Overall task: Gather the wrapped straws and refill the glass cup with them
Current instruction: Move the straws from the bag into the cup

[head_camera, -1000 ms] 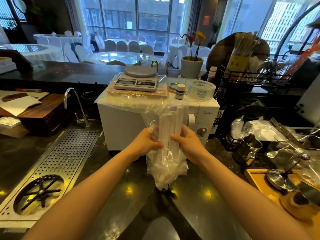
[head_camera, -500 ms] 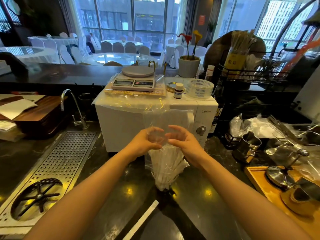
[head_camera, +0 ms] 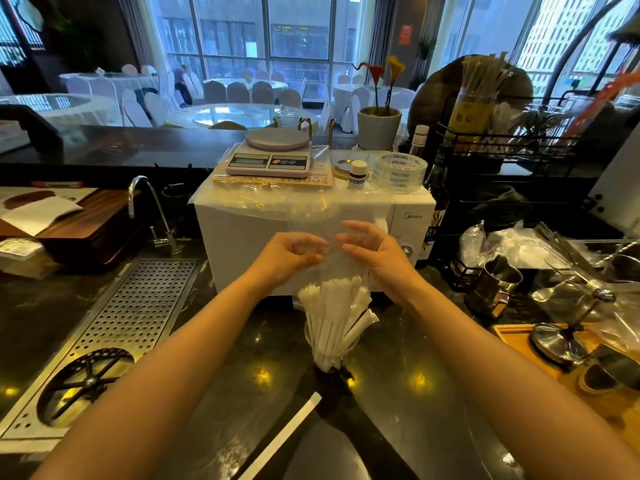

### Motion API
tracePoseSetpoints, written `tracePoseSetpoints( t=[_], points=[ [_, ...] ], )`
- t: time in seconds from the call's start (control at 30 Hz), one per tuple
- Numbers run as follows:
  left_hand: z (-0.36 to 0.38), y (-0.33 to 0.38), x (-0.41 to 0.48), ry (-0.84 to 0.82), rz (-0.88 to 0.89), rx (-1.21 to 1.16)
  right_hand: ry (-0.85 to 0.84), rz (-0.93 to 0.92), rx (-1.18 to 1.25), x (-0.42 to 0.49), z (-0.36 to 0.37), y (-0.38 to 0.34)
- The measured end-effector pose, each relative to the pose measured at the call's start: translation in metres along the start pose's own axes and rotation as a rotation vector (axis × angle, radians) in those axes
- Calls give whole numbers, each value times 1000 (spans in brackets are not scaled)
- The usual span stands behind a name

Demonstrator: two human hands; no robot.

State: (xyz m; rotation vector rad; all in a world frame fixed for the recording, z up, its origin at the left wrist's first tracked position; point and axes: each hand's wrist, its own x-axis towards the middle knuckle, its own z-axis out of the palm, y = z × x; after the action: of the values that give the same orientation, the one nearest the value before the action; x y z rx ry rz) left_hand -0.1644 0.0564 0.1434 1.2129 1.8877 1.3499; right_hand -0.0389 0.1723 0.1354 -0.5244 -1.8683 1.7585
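A bundle of white wrapped straws (head_camera: 332, 317) stands fanned out in a clear glass cup (head_camera: 347, 351) on the dark counter, straight in front of me. Above it, a clear plastic bag (head_camera: 322, 223) is held upright, and its lower part still hangs around the straw tops. My left hand (head_camera: 294, 254) and my right hand (head_camera: 375, 252) pinch the bag from either side, just above the straws. One more wrapped straw (head_camera: 282, 439) lies loose on the counter near me.
A white microwave (head_camera: 242, 237) with a scale (head_camera: 270, 157) and a tape roll on top stands right behind the cup. A perforated drain tray (head_camera: 135, 313) and tap lie to the left. At the right are a metal pitcher (head_camera: 495, 285), a wooden tray with metal tools, and a black rack.
The straws have slid down out of the bag into the cup and fanned out. My hands have moved up the bag. A single straw has come into view on the counter.
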Motion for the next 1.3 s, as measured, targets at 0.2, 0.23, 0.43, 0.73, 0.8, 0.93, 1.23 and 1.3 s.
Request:
tracePoseSetpoints(
  t=[0.2, 0.23, 0.43, 0.73, 0.8, 0.93, 1.23, 1.3],
  points=[
    [-15, 20, -1, 96, 47, -62, 44, -95, 3, 4, -4, -24],
    [-17, 23, -2, 104, 62, -70, 47, -106, 2, 4, -5, -27],
    [-27, 32, -8, 205, 167, -150, 66, -186, -29, 0, -2, -40],
    [-22, 8, -43, 343, 116, 10, -15, -71, -83, -24, 17, -18],
    [-17, -7, -55, 405, 86, 105, -25, -46, -141, -30, 24, -5],
    [-4, -43, -79, 490, -12, 244, -42, 6, -256, -44, 37, 24],
    [12, -105, -131, 452, -205, 305, -188, 206, -307, -73, 62, 80],
    [12, -112, -140, 442, -245, 277, -254, 241, -278, -76, 66, 82]
  ],
)
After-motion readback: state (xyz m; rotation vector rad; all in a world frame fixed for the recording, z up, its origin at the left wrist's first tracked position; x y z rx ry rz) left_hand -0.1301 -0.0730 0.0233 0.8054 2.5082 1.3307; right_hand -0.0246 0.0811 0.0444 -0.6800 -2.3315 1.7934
